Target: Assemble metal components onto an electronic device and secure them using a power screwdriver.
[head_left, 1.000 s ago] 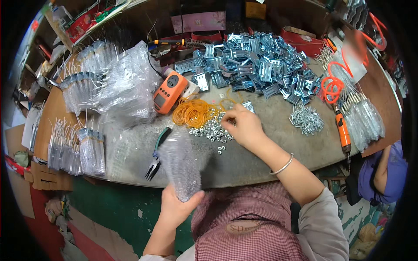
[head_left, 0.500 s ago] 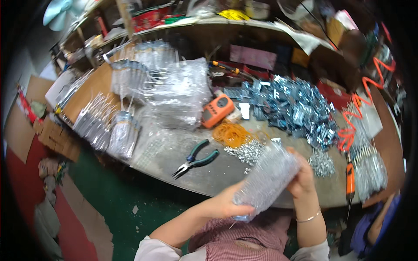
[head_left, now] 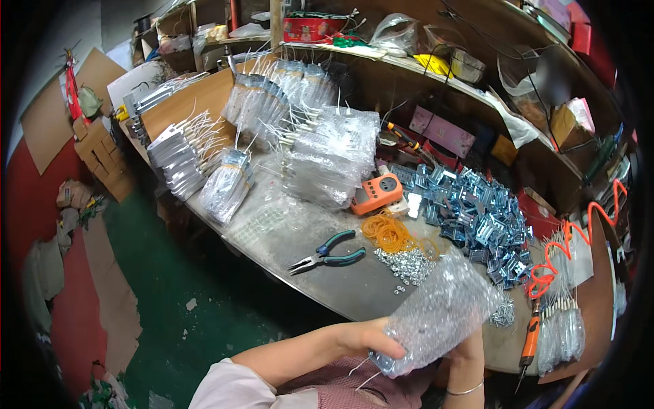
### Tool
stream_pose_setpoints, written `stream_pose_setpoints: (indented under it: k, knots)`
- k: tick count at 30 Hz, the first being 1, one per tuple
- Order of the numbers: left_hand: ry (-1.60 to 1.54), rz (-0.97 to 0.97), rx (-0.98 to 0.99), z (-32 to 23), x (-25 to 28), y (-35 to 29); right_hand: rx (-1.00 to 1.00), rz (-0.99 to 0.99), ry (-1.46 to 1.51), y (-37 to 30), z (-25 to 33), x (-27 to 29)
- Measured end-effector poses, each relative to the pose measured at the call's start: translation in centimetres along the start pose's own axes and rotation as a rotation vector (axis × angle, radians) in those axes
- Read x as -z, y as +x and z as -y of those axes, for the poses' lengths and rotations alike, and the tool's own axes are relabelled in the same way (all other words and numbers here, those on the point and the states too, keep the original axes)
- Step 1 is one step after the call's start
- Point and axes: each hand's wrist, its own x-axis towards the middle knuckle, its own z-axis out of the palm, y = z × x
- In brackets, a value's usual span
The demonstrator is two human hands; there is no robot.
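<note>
gripping a clear, crinkled plastic bag (head_left: 439, 315), both hands (head_left: 371, 339).

Bright, even light; dark, warped edges

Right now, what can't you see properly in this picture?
Head view only:
- Right hand: mostly hidden behind the bubble-wrap bag; only wrist and bracelet show.
- Inside the bag: its bubbled plastic blurs whatever it holds.
- Left hand: fingertips covered by the bag's lower corner.
- Small silver nuts on the table: too small to tell apart.
- Orange screwdriver: its tip is lost at the table edge.
</note>
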Motion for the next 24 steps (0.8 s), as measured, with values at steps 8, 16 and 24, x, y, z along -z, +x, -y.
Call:
stream_pose_setpoints:
  k: [8, 16, 24]
  knots:
    - [1.471, -0.902, -0.287, -3.0, -2.0, 0.5, -0.323, 1.263, -0.769, -2.2, 10.3, -2.6]
    - [0.229, -0.354, -0.652, -5.6, -0.6, -1.7, 0.189, 0.577, 0.691, -0.6, 1.0, 4.1]
    - [1.616, -0.405, 0.181, -5.2, -1.6, -3.0, 0.129, 1.129, -0.708, 4.1, 7.9, -3.1]
